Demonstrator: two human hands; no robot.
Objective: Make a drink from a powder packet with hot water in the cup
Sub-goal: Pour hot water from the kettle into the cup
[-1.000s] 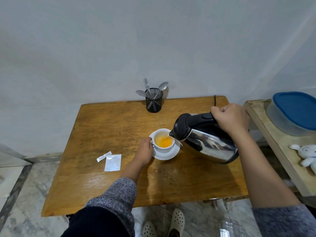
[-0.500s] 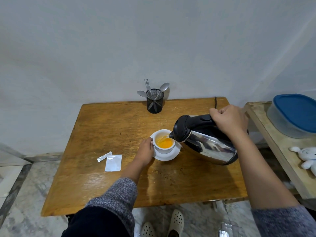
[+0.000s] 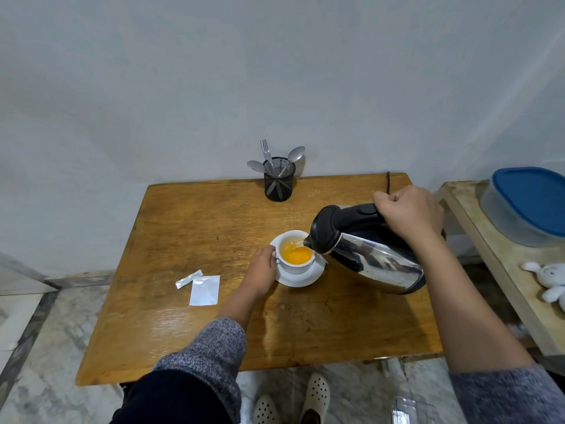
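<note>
Gripping kettle [image 3: 376, 258] handle, right hand [image 3: 409, 212] hides it; cup [image 3: 295, 255] handle behind left hand [image 3: 263, 270].

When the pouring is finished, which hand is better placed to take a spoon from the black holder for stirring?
Left. The right hand grips the tilted kettle; the left hand only steadies the cup, nearer the holder.

The table [image 3: 189, 228] has bare wood on its left and along its near edge. The cup [image 3: 296, 254] sits in the middle, with the kettle [image 3: 367, 258] blocking its right side. The torn packet [image 3: 204, 290] lies left. The holder [image 3: 278, 185] stands at the back.
</note>
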